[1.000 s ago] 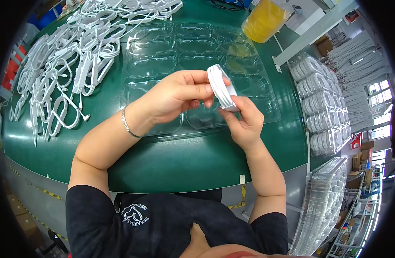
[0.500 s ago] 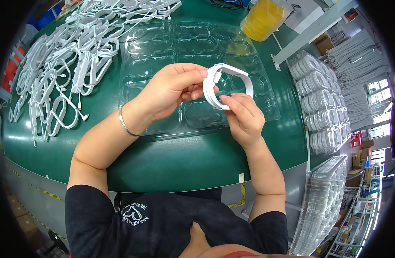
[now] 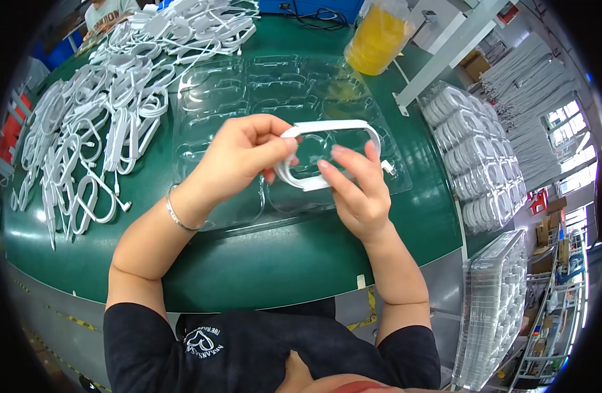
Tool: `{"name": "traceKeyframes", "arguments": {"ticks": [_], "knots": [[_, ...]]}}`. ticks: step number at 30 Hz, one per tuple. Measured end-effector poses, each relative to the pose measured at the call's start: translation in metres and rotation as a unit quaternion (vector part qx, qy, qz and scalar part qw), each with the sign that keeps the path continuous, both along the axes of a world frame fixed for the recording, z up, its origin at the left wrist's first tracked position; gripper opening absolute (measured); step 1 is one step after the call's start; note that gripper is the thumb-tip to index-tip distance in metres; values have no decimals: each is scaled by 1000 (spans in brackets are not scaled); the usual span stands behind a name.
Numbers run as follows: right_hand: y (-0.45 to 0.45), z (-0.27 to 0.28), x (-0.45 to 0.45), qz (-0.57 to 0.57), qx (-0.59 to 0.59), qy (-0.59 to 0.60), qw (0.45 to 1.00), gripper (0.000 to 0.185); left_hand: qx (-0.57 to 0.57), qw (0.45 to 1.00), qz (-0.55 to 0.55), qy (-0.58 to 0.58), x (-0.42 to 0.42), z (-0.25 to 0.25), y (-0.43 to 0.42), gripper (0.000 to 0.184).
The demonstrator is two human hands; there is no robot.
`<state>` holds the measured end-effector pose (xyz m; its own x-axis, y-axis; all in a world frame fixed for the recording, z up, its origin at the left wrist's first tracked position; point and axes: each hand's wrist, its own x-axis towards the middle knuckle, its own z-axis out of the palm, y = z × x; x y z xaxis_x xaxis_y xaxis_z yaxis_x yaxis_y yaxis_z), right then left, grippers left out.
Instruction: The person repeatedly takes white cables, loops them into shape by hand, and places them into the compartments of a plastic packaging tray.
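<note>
A coiled white cable (image 3: 334,124) forms a long loop above the table. My left hand (image 3: 245,154) pinches its left end between thumb and fingers. On the lower right side, my right hand (image 3: 361,196) has its fingers apart, partly inside and over the loop; whether a fingertip touches the cable I cannot tell. A small white plug (image 3: 387,168) sticks out just right of those fingers. Below both hands lies a clear plastic tray (image 3: 216,134) with several moulded hollows.
A tangled heap of white cables (image 3: 127,98) covers the left of the green table (image 3: 281,262). A yellow roll (image 3: 377,42) stands at the back, near a metal post (image 3: 445,56). Filled trays (image 3: 474,157) and stacked clear trays (image 3: 491,308) are at right. Another person (image 3: 111,13) is at far left.
The loop has turned flatter and longer, moving slightly left and down. My right fingers have spread from their pinch on it, and a plug now shows beside them. The camera view has shifted.
</note>
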<state>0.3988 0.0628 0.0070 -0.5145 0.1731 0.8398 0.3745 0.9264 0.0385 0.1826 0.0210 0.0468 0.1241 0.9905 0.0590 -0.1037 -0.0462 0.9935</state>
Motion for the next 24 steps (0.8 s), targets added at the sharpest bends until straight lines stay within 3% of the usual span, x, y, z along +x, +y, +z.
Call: {"name": "traceKeyframes", "arguments": {"ticks": [3, 4, 5, 6, 8, 9, 11, 12, 15, 16, 17, 20, 22, 24], "knots": [[-1, -1, 8, -1, 41, 99, 994, 26, 33, 998, 58, -5, -10, 4, 2, 22], [0, -2, 10, 3, 30, 132, 991, 26, 33, 998, 58, -3, -11, 4, 2, 22], [3, -1, 9, 13, -55, 171, 984, 20, 41, 996, 83, -10, -11, 3, 3, 22], [4, -3, 9, 15, -236, 227, 945, 15, 48, 993, 108, -17, -11, 2, 3, 23], [10, -5, 8, 50, -538, 341, 769, 21, 47, 993, 105, -18, -7, -2, 3, 22], [16, -10, 9, 45, -538, 345, 768, 21, 47, 993, 103, -21, -3, -4, 2, 22], [29, -20, 16, 133, -593, 404, 683, 22, 42, 996, 80, -12, 1, -9, 2, 22], [30, -19, 15, 138, -587, 416, 680, 18, 37, 997, 65, -5, 3, -12, 2, 22], [26, -15, 11, 115, -507, 436, 734, 14, 32, 997, 74, 7, 7, -19, 3, 22], [28, -16, 13, 22, -410, 360, 838, 16, 31, 996, 81, 3, 9, -19, 3, 21], [25, -11, 19, -74, -240, 261, 932, 18, 30, 996, 79, 12, 9, -19, 3, 21], [24, 2, 21, -80, -69, 107, 989, 15, 28, 996, 82, 34, 8, -19, 2, 20], [27, -5, 20, -51, -95, 111, 988, 16, 36, 996, 74, 43, 6, -19, 2, 20], [27, -10, 20, 46, -305, 175, 935, 18, 52, 995, 64, 53, 5, -21, 1, 20]]}}
